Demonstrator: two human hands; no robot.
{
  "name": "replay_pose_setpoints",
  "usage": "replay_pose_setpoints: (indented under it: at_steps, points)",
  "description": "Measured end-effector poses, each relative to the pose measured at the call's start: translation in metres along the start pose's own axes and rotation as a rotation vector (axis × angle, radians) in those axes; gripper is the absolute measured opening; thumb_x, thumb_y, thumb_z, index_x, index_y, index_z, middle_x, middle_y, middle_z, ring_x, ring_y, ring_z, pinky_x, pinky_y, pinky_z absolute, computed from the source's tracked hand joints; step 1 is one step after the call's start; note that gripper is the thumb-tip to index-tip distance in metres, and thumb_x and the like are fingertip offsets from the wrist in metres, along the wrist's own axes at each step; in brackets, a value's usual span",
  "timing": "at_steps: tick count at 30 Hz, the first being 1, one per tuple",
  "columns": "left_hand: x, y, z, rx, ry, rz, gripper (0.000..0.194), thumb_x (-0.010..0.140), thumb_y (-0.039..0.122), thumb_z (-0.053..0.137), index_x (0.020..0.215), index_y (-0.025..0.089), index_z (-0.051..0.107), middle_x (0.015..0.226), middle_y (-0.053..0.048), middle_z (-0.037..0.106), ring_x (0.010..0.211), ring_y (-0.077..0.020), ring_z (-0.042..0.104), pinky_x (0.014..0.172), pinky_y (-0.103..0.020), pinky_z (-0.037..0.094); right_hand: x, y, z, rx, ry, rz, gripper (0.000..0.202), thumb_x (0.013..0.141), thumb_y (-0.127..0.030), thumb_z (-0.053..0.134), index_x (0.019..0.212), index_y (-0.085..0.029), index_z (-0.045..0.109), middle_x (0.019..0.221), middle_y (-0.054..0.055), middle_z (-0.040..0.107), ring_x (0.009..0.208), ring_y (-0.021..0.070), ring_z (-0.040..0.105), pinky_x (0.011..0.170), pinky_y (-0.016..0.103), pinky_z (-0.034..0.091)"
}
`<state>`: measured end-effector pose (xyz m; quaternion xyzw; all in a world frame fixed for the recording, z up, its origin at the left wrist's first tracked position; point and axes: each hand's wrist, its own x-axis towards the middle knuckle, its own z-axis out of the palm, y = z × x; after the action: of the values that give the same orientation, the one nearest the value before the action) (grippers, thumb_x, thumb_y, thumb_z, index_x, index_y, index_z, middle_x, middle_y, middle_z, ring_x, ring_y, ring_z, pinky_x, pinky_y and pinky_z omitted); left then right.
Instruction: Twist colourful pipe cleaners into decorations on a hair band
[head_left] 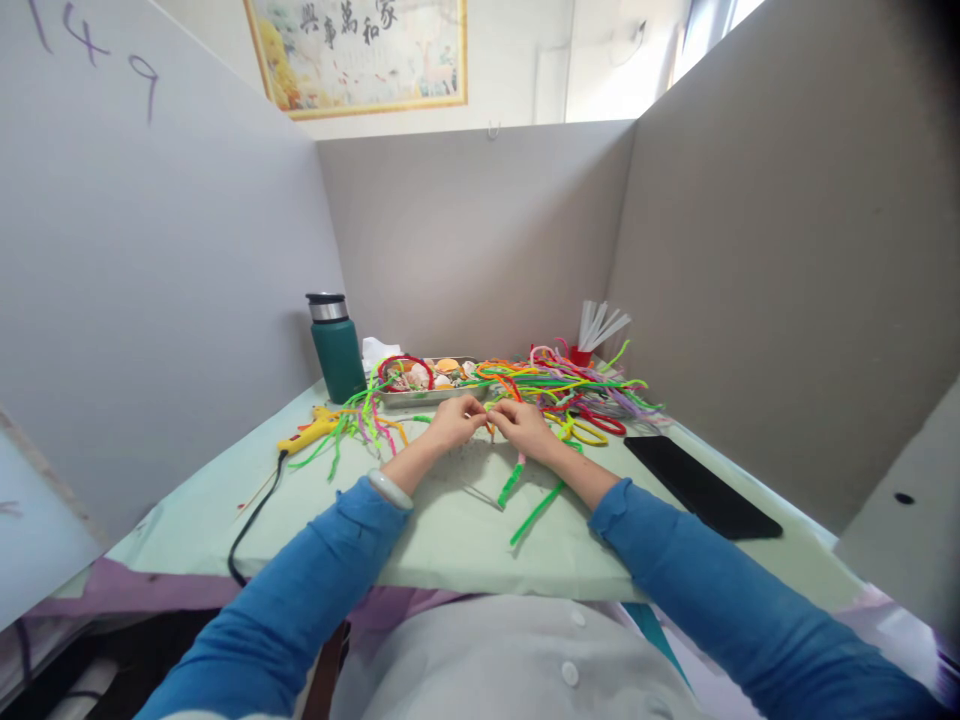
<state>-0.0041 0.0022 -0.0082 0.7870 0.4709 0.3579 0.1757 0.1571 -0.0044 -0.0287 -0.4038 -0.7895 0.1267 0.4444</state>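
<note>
My left hand (459, 420) and my right hand (520, 425) meet over the table, fingertips pinched together on a pipe cleaner (491, 430). Only a small orange and yellow-green part of it shows between them; the fingers hide the rest. Under my right wrist lie a pink-and-green pipe cleaner piece (511, 484) and a straight green pipe cleaner (537, 514). Just behind my hands is a large heap of coloured pipe cleaners (555, 378). Yellow-handled scissors (589, 432) rest to the right of my right hand.
A metal tray (420, 398) with shell-like pieces stands at the back. To the left are a green bottle (339, 360) and a yellow glue gun (309, 432) with a black cord. A black flat slab (701, 485) lies right, near a red cup of white sticks (581, 355). Grey partitions enclose the table.
</note>
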Motion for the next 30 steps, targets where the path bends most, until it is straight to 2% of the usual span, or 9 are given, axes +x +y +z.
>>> replay_pose_setpoints:
  at_steps: [9,14,30]
  points:
    - [-0.0011,0.0022,0.0002,-0.003,-0.003,-0.026,0.021,0.071,0.028,0.056,0.077,0.011,0.064,0.055,0.000,0.056,0.047,-0.0071,0.044,0.047,-0.018,0.034,-0.0004,-0.0008,0.0001,-0.028,0.001,-0.003,0.025,0.081,-0.031,0.045,0.065,-0.016,0.056,0.054,-0.003,0.050,0.050,0.0087,0.041,0.050,0.021,0.027]
    - [-0.0004,0.0008,0.0010,0.014,0.008,-0.014,0.020,0.071,0.028,0.055,0.077,0.011,0.065,0.058,0.000,0.058,0.049,-0.0078,0.046,0.049,-0.019,0.035,-0.0005,0.0002,0.0003,-0.026,-0.017,0.005,0.027,0.082,-0.033,0.044,0.066,-0.016,0.057,0.054,-0.003,0.050,0.050,0.0088,0.041,0.050,0.020,0.027]
    - [-0.0017,0.0047,-0.0019,-0.018,-0.012,-0.029,0.028,0.073,0.035,0.054,0.077,0.010,0.066,0.057,-0.001,0.058,0.046,-0.0074,0.045,0.048,-0.019,0.033,0.0004,0.0020,0.0013,-0.046,0.020,0.000,0.025,0.081,-0.031,0.045,0.063,-0.016,0.055,0.054,-0.003,0.051,0.051,0.0091,0.041,0.050,0.021,0.027]
